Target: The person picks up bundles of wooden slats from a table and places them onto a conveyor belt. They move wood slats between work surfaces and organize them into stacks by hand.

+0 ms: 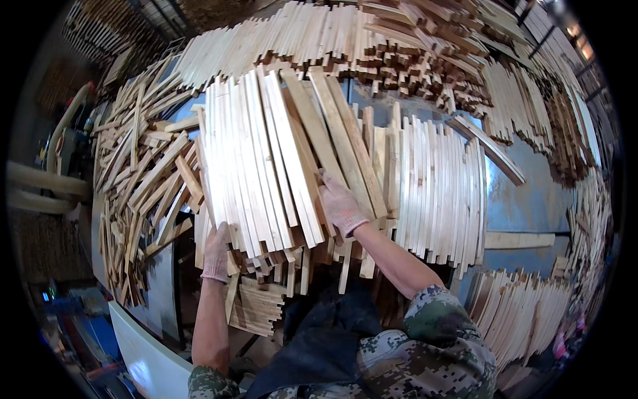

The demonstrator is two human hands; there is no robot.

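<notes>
On the blue table (525, 199), left hand (216, 253) fingers curled gripping the slat stack (259, 166) edge, right hand (340, 203) seemingly flat atop it.

Woodworking shop: pale wooden slats (266, 159) heaped in stacks around both hands on a blue metal worktop (531, 199); further slat piles (372, 33) beyond; machinery at left.

To my left a loose heap of slats (143, 186) sprawls; a darker pile of sticks (412, 60) lies ahead; the blue table (525, 199) shows between.
</notes>
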